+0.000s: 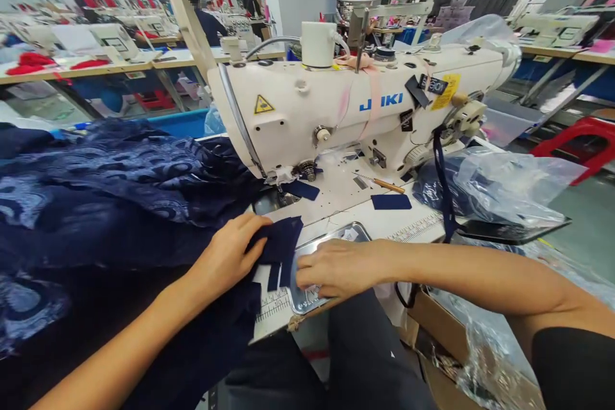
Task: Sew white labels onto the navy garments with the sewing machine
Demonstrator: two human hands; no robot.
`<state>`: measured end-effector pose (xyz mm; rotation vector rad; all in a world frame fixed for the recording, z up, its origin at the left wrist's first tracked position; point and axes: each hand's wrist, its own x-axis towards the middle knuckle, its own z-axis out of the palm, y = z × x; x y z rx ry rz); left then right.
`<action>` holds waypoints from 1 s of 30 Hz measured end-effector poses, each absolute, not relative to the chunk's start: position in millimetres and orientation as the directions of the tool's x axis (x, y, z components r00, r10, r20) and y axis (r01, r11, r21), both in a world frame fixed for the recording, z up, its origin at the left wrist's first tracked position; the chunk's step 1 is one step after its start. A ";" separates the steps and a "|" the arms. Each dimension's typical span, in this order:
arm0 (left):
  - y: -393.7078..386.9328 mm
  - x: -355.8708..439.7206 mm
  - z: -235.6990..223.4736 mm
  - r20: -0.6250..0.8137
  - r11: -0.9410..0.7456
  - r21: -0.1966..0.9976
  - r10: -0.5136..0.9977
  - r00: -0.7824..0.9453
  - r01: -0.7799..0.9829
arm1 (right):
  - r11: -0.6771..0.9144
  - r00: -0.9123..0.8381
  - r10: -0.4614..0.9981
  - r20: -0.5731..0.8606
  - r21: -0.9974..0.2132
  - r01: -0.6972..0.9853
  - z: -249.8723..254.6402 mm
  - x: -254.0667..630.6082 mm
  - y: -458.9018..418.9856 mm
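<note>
Resting left hand point(228, 250) on navy fabric point(283, 237), thumb apart from fingers, left of one metal tray point(300, 304). Reaching into tray with right hand point(339, 266), covering part of it; cannot tell what, if anything, is pinched. Stretching fabric left to right, corner pointing away toward one sewing machine point(288, 115). Counting two larger loose navy rectangles point(391, 202), one wooden-handled tool point(388, 186).
</note>
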<state>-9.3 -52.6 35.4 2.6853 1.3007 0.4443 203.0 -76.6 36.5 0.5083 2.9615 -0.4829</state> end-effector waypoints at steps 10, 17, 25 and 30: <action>-85.4 -21.5 46.0 0.143 -0.660 0.156 0.751 0.645 0.735 | 0.812 -0.925 0.375 0.067 -0.505 0.293 33.7 214.9 -76.1; -62.4 -4.7 51.0 0.041 -0.612 0.173 0.787 0.615 0.772 | 0.474 -0.623 0.765 0.165 -0.799 0.371 31.0 234.1 -58.9; -70.3 -14.6 68.8 0.141 -0.617 0.294 0.783 0.606 0.730 | 0.433 -0.468 0.849 0.246 -0.832 0.347 22.0 243.9 -47.7; -61.5 12.3 82.6 0.294 -0.470 0.452 0.881 0.370 0.758 | 0.392 -0.428 0.872 0.238 -0.863 0.317 20.9 234.1 -42.5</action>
